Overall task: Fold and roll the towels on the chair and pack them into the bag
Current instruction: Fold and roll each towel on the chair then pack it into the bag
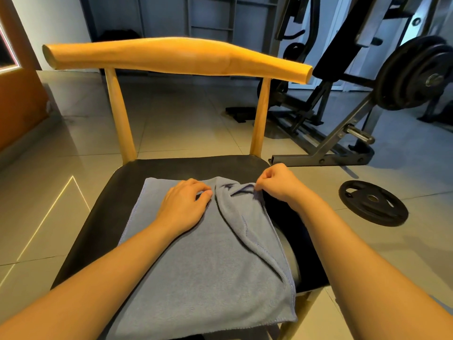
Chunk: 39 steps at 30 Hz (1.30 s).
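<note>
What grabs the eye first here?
The blue-grey towel spread over the black seat of the wooden chair, centre frame, with its right side folded inward. The left hand rests on it while the right hand pinches the flap's far corner. A black weight plate lies on the floor at right.
</note>
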Available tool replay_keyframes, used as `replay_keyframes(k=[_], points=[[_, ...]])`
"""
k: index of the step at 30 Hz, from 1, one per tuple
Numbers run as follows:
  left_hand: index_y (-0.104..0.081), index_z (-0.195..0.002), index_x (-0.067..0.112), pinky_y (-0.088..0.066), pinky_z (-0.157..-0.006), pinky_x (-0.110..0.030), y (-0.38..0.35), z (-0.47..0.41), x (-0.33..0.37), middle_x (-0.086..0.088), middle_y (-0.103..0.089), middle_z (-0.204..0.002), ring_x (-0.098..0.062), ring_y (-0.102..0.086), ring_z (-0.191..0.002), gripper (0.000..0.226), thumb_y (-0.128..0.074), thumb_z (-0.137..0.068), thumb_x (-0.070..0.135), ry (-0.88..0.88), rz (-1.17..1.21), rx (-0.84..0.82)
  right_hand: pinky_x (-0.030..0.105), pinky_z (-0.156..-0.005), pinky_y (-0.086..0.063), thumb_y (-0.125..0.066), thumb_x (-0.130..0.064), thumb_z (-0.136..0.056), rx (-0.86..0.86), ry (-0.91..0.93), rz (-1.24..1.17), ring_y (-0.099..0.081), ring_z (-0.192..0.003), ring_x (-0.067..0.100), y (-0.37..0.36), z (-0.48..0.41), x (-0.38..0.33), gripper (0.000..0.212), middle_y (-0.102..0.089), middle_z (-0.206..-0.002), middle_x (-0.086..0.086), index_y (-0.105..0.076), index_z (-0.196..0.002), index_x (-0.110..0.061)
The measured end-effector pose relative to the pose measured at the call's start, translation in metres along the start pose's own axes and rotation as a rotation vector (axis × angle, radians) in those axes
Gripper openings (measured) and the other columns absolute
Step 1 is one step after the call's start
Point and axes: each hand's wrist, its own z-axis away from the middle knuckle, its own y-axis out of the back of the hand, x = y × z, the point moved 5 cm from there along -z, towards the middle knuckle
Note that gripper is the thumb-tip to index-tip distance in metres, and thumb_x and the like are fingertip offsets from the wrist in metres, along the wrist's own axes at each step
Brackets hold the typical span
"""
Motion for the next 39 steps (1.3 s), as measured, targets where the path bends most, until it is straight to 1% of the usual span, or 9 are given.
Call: replay_keyframes(k=[3,7,11,14,20,23,25,29,39], points=[[-0.058,-0.142,0.025,-0.030,-0.117,-0.036,-0.007,-0.001,-0.002,0.003,-0.051,-0.151,-0.017,-0.042,-0.141,0.038,-0.042,-0.107,0.032,-0.024,-0.057,-0.062,0.022,-0.048,-0.044,-0.070,-0.008,-0.088,-0.024,-0.052,-0.035,-0.056,-0.063,0.016,0.002,0.000,0.012,0.015,-0.066,-0.080,0.015,-0.072,-0.089,0.007],[-0.036,-0.156,0.032,-0.016,-0.125,-0.040,-0.017,-0.002,-0.003,0.003,-0.030,-0.164,-0.018,-0.022,-0.153,0.049,-0.034,-0.108,0.043,-0.043,-0.196,-0.155,0.024,-0.063,-0.046,-0.081,-0.018,-0.083,-0.102,0.120,-0.053,-0.060,-0.076,0.014,-0.001,-0.002,0.001,0.023,-0.064,-0.086,0.003,-0.067,-0.100,-0.012],[-0.030,-0.158,0.033,-0.013,-0.125,-0.041,-0.018,-0.002,-0.001,0.003,-0.025,-0.166,-0.018,-0.018,-0.154,0.052,-0.029,-0.107,0.049,-0.045,-0.246,-0.190,0.025,-0.065,-0.045,-0.079,-0.028,-0.084,-0.066,0.302,0.409,-0.059,-0.083,0.013,-0.023,-0.001,-0.020,0.016,-0.059,-0.087,-0.010,-0.065,-0.092,-0.028],[-0.030,-0.158,0.033,-0.013,-0.125,-0.040,-0.017,-0.001,-0.001,0.003,-0.026,-0.166,-0.018,-0.019,-0.154,0.052,-0.030,-0.107,0.049,-0.054,-0.246,-0.187,0.028,-0.064,-0.045,-0.073,-0.030,-0.091,0.047,0.343,0.436,-0.059,-0.080,0.012,-0.020,-0.004,-0.024,0.014,-0.060,-0.080,-0.012,-0.066,-0.080,-0.028],[-0.030,-0.158,0.033,-0.012,-0.125,-0.039,-0.018,0.000,-0.001,0.004,-0.024,-0.167,-0.016,-0.017,-0.154,0.053,-0.029,-0.107,0.050,-0.047,-0.246,-0.195,0.040,-0.075,-0.058,-0.072,-0.018,-0.092,0.169,-0.049,-0.217,-0.068,-0.081,0.025,0.004,-0.027,0.017,0.019,-0.070,-0.078,0.011,-0.075,-0.079,-0.005],[-0.029,-0.158,0.034,-0.011,-0.126,-0.039,-0.019,-0.001,-0.002,0.005,-0.023,-0.167,-0.016,-0.017,-0.155,0.054,-0.028,-0.107,0.051,-0.034,-0.249,-0.209,0.049,-0.081,-0.061,-0.066,-0.013,-0.089,0.230,-0.162,-0.116,-0.070,-0.084,0.032,0.006,-0.033,0.032,0.013,-0.071,-0.081,0.014,-0.074,-0.081,-0.006],[-0.029,-0.158,0.034,-0.012,-0.126,-0.039,-0.019,-0.002,-0.002,0.006,-0.023,-0.167,-0.015,-0.017,-0.154,0.054,-0.028,-0.107,0.051,-0.032,-0.253,-0.211,0.045,-0.071,-0.062,-0.065,-0.009,-0.084,0.184,-0.145,-0.058,-0.069,-0.074,0.030,0.004,-0.034,0.027,0.011,-0.071,-0.076,0.016,-0.071,-0.078,-0.003],[-0.029,-0.158,0.034,-0.013,-0.125,-0.039,-0.018,-0.001,-0.002,0.006,-0.024,-0.167,-0.015,-0.018,-0.154,0.054,-0.027,-0.107,0.052,-0.033,-0.253,-0.212,0.026,-0.046,-0.037,-0.066,-0.027,-0.090,0.047,-0.204,-0.051,-0.047,-0.053,0.019,0.001,-0.029,0.021,0.024,-0.055,-0.065,0.008,-0.062,-0.077,-0.008],[-0.029,-0.158,0.035,-0.013,-0.126,-0.039,-0.018,-0.002,-0.002,0.006,-0.024,-0.167,-0.015,-0.018,-0.154,0.054,-0.027,-0.107,0.052,-0.029,-0.253,-0.214,0.034,-0.061,-0.047,-0.080,-0.029,-0.080,0.060,-0.196,0.083,-0.060,-0.068,0.023,0.001,-0.046,0.027,0.030,-0.061,-0.076,0.006,-0.059,-0.086,-0.009]])
